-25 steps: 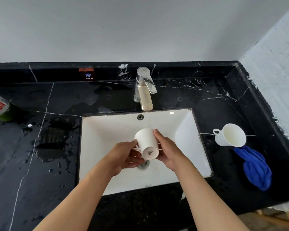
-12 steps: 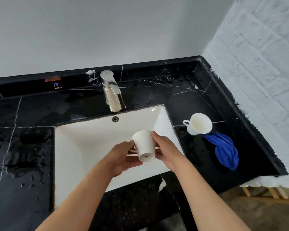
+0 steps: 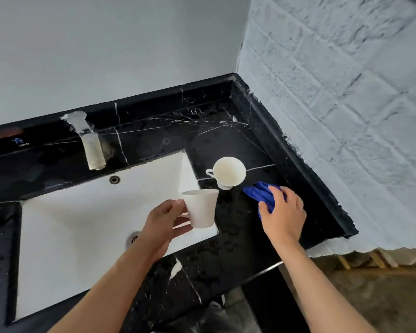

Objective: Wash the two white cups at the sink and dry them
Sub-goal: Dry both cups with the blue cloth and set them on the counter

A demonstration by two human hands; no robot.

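Left hand [image 3: 162, 223] holds upright cup [image 3: 201, 207]; second cup [image 3: 229, 173] lies tipped.

**Soft, even daylight; motion blur and wide-angle bending**

The scene is lit brightly and evenly; no hard shadows are cast. Faint sheen is seen on the wet black countertop [image 3: 228, 265], and the white sink [image 3: 82, 224] is nearly washed out. The faucet [image 3: 89, 143] and the label beside it are smeared by motion blur. Straight edges are bowed toward the frame borders, and the brick wall [image 3: 346, 116] is stretched.
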